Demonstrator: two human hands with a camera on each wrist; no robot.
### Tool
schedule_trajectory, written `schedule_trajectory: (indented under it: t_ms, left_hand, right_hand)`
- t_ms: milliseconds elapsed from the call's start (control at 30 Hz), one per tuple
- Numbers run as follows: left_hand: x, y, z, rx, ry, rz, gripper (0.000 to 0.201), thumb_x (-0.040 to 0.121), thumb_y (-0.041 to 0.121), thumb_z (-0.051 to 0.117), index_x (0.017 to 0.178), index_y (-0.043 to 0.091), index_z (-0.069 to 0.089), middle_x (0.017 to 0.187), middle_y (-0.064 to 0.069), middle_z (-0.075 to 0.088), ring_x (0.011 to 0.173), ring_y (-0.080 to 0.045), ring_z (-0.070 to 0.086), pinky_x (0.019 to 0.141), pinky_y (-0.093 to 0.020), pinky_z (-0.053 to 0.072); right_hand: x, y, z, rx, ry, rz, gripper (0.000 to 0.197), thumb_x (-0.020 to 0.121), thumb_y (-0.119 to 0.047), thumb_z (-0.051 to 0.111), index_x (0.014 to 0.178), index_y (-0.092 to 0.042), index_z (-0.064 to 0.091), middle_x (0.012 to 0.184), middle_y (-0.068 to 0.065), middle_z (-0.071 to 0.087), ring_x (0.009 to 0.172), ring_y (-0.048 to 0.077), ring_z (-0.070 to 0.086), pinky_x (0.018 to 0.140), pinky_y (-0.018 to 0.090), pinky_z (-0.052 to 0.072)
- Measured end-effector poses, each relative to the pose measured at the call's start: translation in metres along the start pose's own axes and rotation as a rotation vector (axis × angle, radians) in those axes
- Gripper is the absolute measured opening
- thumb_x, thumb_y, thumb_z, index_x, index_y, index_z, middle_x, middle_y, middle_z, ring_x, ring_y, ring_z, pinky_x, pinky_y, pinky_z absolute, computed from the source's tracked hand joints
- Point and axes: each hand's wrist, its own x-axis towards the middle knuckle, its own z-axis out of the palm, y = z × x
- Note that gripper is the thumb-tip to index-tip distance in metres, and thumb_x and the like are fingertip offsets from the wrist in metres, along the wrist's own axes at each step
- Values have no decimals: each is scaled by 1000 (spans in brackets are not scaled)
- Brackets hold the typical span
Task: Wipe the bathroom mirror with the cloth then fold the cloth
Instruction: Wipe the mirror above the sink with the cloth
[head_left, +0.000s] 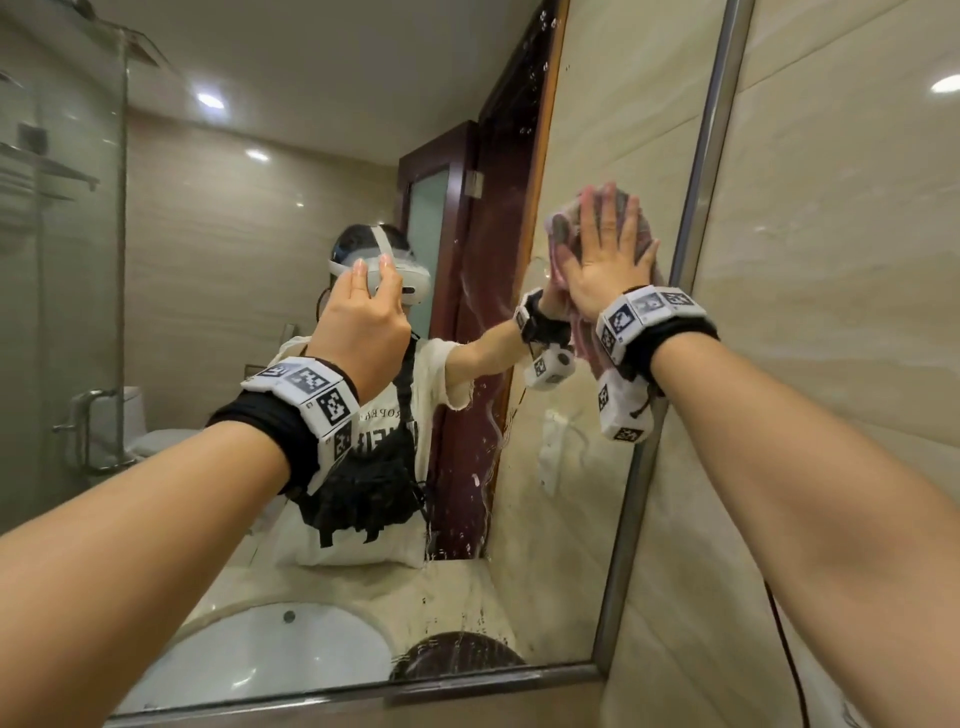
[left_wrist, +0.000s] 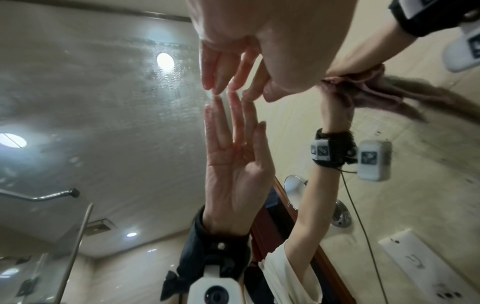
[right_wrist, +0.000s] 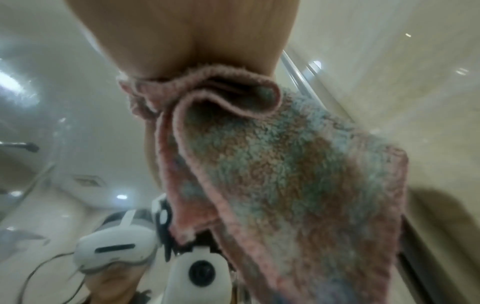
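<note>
Two bare forearms reach forward: right hand (head_left: 605, 260) presses a pink cloth (head_left: 563, 228) flat-fingered against the mirror (head_left: 597, 493) near its right frame, left hand (head_left: 363, 317) fingertips touch glass, risking fresh smudges or the loosely pinned cloth slipping.

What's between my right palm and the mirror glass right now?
The pink cloth lies between the flat right hand and the mirror, as the head view shows.

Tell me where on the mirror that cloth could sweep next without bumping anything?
Open glass lies between the left hand, whose fingertips touch the mirror, and the right hand pressing the cloth. It is crowded near the mirror frame, beside the cloth.
</note>
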Motion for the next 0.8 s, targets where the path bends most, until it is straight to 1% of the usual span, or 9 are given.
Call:
schedule_trajectory:
  t_ms: [133,200,267,300,400,533,633,700,800]
  left_hand:
    - [0,2,0,-6,4,-12,29,74,5,70,96,-15,67,115,-36,57,93,-53,61,80,-53,53]
    - [0,3,-1,-4,7,-17,28,74,6,69,94,-14,67,114,-36,58,92,-53,61,79,-51,53]
    - [0,2,0,13,-1,-14,29,75,8,68,95,-13,68,114,-35,58,92,-52,61,80,-50,53]
    - [0,1,0,20,-6,-11,30,75,8,68,97,-13,67,115,-35,58,93,-51,61,81,-50,53]
    - [0,0,-1,15,-11,-9,31,73,7,69,97,-13,67,115,-35,58,93,-51,62,82,-50,52]
    - [0,1,-1,-2,-14,-8,36,71,3,69,101,-17,64,114,-37,57,93,-54,60,82,-53,51]
    - [0,-1,-1,-10,-12,-6,37,72,2,68,103,-19,62,114,-38,56,93,-54,60,82,-54,52]
    - [-1,-1,-1,-15,-11,1,39,71,0,68,103,-20,60,114,-39,56,92,-55,60,81,-54,51]
    - [0,-1,-1,-19,-18,3,40,68,-2,68,102,-21,61,113,-40,56,90,-56,60,80,-55,51]
  right_hand:
    - [-33,5,24,-55,-61,-53,69,97,-49,22,146,-22,-18,155,3,-24,142,29,-23,113,58,-8]
    - [-54,-3,37,-91,-103,-144,69,97,-47,22,145,-23,-21,154,4,-27,139,28,-28,112,57,-12]
    - [-68,-13,47,-141,-141,-268,68,97,-46,22,145,-23,-21,153,4,-29,135,26,-34,109,56,-17]
    - [-72,-19,49,-168,-148,-321,68,97,-46,21,145,-22,-21,153,5,-29,134,26,-35,109,56,-18]
    - [-71,-40,46,-212,-141,-424,66,98,-48,21,146,-24,-18,155,3,-23,140,29,-26,111,57,-16]
    - [-50,-65,33,-244,-104,-517,67,96,-49,27,147,-28,-12,157,-1,-18,143,28,-20,111,57,-12]
    - [-26,-76,18,-217,-88,-520,68,95,-52,27,147,-31,-12,157,-4,-18,143,25,-19,112,60,-9]
    - [-14,-75,9,-167,-90,-472,68,95,-53,25,146,-32,-14,156,-6,-22,143,23,-22,112,61,-9]
    - [-6,-64,5,-66,-70,-361,68,95,-53,25,146,-31,-15,155,-6,-25,142,23,-24,110,59,-14]
